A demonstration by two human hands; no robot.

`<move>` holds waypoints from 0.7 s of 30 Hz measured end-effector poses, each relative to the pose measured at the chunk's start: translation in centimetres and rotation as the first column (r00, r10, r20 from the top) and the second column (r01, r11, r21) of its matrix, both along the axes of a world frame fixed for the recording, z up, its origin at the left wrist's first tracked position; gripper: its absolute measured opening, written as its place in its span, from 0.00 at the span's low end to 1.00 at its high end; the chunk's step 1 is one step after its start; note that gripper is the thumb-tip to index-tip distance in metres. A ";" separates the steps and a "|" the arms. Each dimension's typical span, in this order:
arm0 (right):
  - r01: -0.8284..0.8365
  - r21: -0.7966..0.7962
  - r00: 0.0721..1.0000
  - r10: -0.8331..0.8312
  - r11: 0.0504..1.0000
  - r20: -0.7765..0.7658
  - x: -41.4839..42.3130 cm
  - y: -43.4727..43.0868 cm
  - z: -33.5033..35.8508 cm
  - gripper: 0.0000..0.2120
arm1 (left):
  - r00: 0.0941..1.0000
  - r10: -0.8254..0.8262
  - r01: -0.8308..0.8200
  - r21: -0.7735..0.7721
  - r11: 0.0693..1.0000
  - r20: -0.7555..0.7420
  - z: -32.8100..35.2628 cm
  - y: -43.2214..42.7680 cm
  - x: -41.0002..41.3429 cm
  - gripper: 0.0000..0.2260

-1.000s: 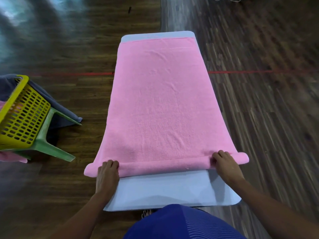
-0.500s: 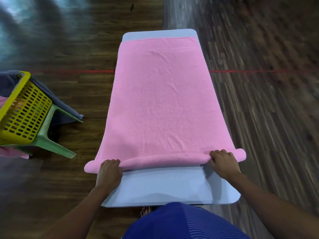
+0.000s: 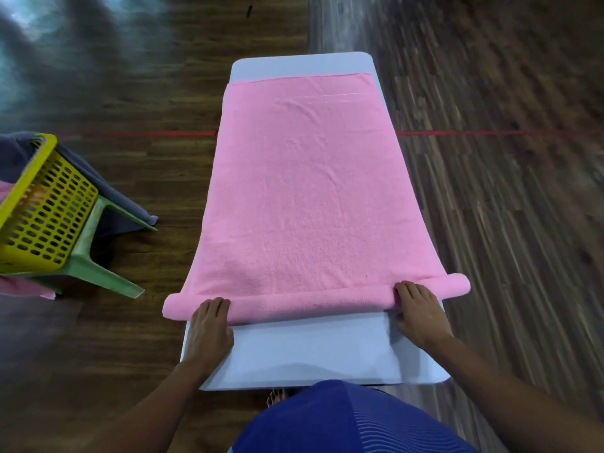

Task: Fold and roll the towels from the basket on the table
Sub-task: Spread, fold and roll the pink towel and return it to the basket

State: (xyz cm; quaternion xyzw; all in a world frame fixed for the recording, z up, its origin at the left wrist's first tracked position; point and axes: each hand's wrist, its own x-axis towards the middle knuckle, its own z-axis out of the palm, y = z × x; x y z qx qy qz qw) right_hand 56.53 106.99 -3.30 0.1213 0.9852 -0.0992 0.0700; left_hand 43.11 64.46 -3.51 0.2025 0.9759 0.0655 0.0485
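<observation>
Your left grip [image 3: 210, 325] is open-handed: 4 fingers lie nearly straight over the near rolled edge [image 3: 310, 305] of the pink towel [image 3: 307, 191], pressing on it, with the heel of the hand on the bare worktop [image 3: 310, 354]. Your right grip [image 3: 418, 312] does the same at the other end, fingers lightly bent over the top of the roll, nothing pinched; the thumb is down at the roll's near side, and I cannot tell whether it tucks under. Both wrists are low, and both forearms reach forward from either side of your blue shirt [image 3: 343, 420]. The towel lies flat along the worktop, covering most of it, with only the near edge rolled into 1 thin tube whose ends overhang both sides. Its far edge stops just short of the worktop's far end. To your left, a yellow basket [image 3: 42, 207] sits on a green stool [image 3: 94, 256], with a grey towel [image 3: 124, 201] hanging over its far side.
</observation>
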 end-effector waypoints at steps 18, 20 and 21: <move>0.052 0.020 0.993 -0.050 0.998 -0.108 -1.8 0.7 0.7 0.06 | 0.988 0.129 -0.133 -0.052 0.990 -0.081 0.5 0.3 -0.6 0.10; 0.032 -0.006 0.997 -0.033 0.999 -0.070 -1.6 0.5 0.6 0.13 | 0.994 0.077 -0.079 -0.024 0.997 -0.072 0.7 0.9 -0.2 0.11; 0.028 -0.011 0.999 -0.028 1.000 -0.035 -1.5 0.3 0.6 0.18 | 0.997 0.066 -0.067 -0.015 0.998 -0.046 0.6 1.0 -0.1 0.14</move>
